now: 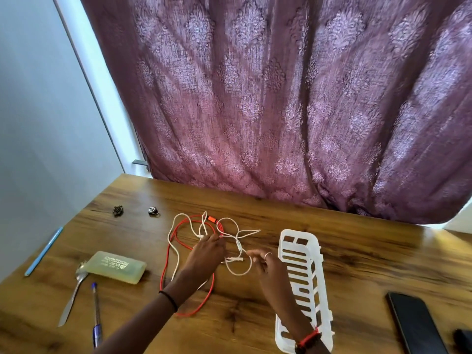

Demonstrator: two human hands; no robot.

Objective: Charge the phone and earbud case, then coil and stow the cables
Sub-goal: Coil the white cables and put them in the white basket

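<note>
Mid-bench (357, 264): red cable (165, 252) and white cable (250, 231) crossed over each other in one loose tangle, hence both hands at work on it. Left hand (208, 251): reaches forward from the lower edge of the view, wrist bent down, fingertips curled onto the crossing of the two cables beside a white plug. Blurred there, so cannot be told whether gripping a strand or only pinning it. Probably serves as the anchor, keeping the tangle steady. Right hand (265, 264): hovers just above the bench, thumb and fingers pinching the white cable at the top of a small loop. Probably positioned to draw that strand clear of the red one. Slotted white basket (298, 232): lies lengthwise just right of the right hand, partly under the forearm as seen from the head view. Likely the stowage place, set close to keep the transfer short. Phone (416, 325): lies flat near the right front corner, well apart from both cables, with no cable reaching it. Dark object (463, 338) at the right edge: cut off by the frame, possibly the earbud case, not confirmable. Judged step: separating the cables ahead of coiling. Left part of the bench: translucent case (116, 267), spoon (74, 295), blue pen (43, 251), ballpoint (96, 312), all apart from the tangle.
</note>
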